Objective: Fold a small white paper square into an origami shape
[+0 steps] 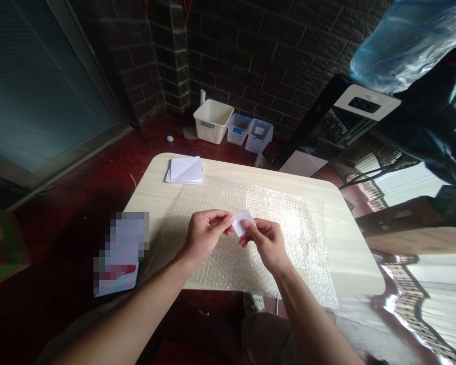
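A small white piece of paper [238,227], squarish in outline, is held up between my two hands above the table. My left hand [209,229] pinches its left edge between thumb and fingers. On the other side, my right hand [264,238] grips it with the thumb lying flat on its face. Whether the paper is folded or a single layer I cannot tell. Beneath both hands a sheet of bubble wrap [220,263] covers much of the tabletop. Near the far left corner lies a stack of white paper sheets [185,170].
The pale wooden table [359,263] has rounded corners. Beyond it on the red floor stand a cream basket [214,124] and clear plastic boxes [259,137]. A water dispenser [367,101] with a bottle rises at right, near cardboard boxes [421,235]. A partly blurred-out device [119,276] is at left.
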The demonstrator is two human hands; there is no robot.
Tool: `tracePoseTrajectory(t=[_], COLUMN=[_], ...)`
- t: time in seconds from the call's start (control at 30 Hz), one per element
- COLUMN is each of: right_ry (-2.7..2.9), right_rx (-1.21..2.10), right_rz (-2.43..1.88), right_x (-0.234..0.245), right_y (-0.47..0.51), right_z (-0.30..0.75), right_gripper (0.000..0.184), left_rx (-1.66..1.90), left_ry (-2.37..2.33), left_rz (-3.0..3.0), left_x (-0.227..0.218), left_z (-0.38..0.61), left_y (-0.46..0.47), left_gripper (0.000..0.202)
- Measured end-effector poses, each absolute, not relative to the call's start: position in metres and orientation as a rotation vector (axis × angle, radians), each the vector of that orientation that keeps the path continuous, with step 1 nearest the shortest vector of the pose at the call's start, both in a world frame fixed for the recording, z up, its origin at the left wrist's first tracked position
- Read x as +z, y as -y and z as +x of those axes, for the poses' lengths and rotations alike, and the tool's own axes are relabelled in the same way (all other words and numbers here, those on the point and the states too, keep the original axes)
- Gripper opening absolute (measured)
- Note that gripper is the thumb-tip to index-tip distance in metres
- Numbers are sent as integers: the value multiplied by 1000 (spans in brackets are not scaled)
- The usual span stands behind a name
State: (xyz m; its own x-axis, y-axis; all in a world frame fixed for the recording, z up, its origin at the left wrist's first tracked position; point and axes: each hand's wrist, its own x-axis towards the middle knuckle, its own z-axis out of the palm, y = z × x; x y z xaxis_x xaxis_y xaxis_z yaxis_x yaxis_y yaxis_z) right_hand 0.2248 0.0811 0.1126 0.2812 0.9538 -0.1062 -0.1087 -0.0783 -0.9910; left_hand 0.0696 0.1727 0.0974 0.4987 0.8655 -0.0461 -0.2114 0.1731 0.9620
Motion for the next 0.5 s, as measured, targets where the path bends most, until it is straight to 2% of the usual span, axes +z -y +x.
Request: tracePoseTrajectory(t=[0.17, 0.33, 0.5], right_ry=[851, 902, 917], right_rx=[1102, 938, 851], right_rz=[-1291, -1356, -1419], right_x=[113, 115, 111], right_y=[-82, -81, -80], right_z=[227, 232, 233], right_gripper=[40, 32, 36], left_rx=[857, 807, 787], left_ry=[-726, -675, -681], left_rz=[1162, 1248, 1279], left_x=[97, 98, 100], left_z=[70, 69, 71], left_y=[-174, -171, -167], left_gripper=[24, 25, 24])
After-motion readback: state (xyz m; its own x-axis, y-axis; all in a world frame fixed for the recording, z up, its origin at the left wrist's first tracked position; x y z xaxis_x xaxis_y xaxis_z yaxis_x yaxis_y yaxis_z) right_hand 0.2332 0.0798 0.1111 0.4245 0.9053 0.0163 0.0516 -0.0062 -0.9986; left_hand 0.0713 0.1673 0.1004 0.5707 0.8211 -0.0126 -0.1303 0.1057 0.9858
